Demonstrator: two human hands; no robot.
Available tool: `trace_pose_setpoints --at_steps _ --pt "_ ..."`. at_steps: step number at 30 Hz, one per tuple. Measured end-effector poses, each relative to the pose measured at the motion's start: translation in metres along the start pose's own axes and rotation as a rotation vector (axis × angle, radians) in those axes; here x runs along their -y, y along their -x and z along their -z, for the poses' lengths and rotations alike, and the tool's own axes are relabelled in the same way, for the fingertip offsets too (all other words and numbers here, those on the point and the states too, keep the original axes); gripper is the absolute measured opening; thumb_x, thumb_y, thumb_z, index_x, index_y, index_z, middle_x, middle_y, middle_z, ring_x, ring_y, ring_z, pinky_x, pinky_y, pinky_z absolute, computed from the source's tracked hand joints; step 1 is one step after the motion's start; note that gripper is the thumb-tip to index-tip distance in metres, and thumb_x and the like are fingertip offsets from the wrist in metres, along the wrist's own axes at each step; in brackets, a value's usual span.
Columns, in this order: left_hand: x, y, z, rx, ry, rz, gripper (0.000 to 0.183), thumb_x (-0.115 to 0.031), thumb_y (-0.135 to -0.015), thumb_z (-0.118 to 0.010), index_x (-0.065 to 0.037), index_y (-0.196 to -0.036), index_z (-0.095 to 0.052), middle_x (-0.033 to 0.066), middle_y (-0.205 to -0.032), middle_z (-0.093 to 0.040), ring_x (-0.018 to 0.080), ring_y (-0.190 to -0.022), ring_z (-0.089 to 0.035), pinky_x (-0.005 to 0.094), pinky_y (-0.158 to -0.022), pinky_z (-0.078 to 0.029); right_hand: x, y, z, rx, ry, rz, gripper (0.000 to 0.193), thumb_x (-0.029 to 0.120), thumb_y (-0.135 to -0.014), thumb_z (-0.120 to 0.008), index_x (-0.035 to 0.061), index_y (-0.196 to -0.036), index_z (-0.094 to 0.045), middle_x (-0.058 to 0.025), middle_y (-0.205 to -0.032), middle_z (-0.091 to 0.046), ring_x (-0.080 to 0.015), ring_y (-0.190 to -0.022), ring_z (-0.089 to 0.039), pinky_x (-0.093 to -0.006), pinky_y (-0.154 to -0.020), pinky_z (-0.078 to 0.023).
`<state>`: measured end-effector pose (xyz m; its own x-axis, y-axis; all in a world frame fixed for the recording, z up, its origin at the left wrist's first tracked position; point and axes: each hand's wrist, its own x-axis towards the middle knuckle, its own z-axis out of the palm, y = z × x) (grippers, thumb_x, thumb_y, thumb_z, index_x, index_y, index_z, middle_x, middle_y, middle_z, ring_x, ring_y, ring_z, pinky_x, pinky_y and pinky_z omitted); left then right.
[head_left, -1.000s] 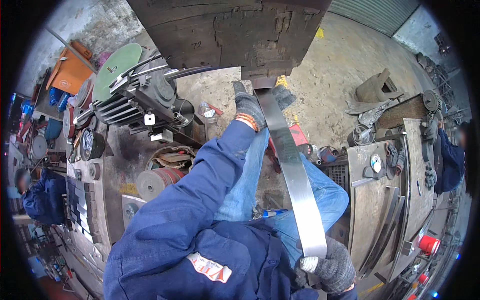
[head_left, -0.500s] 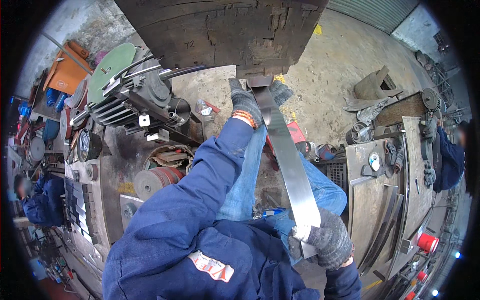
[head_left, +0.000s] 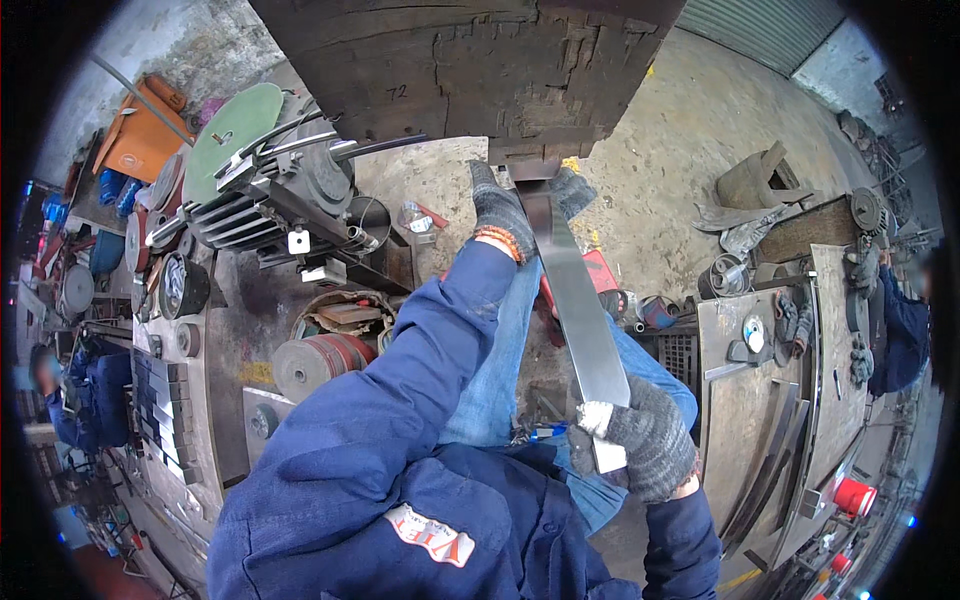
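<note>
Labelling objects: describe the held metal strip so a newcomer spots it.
Find the dark cracked block at top centre. Below it, a flat metal strip runs down to the gloved right hand. Unlike the dark strips on the bench at right, it's bright and held.

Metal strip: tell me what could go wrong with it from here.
The metal strip might cut through the glove of the right hand, which is closed around its near part. The left hand could get pinched, since it sits by the far end, close to the dark board. If the grip slips, the strip might drop onto the denim-clad leg.
</note>
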<state>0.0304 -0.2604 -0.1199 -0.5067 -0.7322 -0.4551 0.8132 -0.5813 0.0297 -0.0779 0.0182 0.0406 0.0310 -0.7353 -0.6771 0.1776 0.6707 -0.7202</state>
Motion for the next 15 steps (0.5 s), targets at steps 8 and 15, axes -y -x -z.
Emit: trace_pose_setpoints --at_steps 8,15 --pt "-0.007 -0.009 0.013 0.021 0.060 0.045 0.112 -0.091 -0.088 -0.023 0.003 -0.144 -0.048 0.0342 -0.122 -0.060 0.0580 -0.109 -0.061 0.0743 -0.100 -0.046 -0.028 -0.039 0.014 0.051 0.146 0.197 0.034 0.018 -0.088 -0.077 -0.0024 -0.113 -0.066 -0.0092 -0.084 -0.070 -0.0178 -0.064 -0.068 -0.0299 -0.057 -0.055" --pt "-0.007 -0.023 0.023 0.070 0.067 0.065 0.108 -0.091 -0.088 -0.027 -0.001 -0.144 -0.050 0.0334 -0.130 -0.060 0.0560 -0.108 -0.063 0.0734 -0.099 -0.048 -0.021 -0.058 0.014 -0.041 0.255 0.218 0.029 0.016 -0.085 -0.074 0.0161 -0.114 -0.076 -0.0122 -0.106 -0.072 -0.0316 -0.096 -0.070 -0.0400 -0.081 -0.057"
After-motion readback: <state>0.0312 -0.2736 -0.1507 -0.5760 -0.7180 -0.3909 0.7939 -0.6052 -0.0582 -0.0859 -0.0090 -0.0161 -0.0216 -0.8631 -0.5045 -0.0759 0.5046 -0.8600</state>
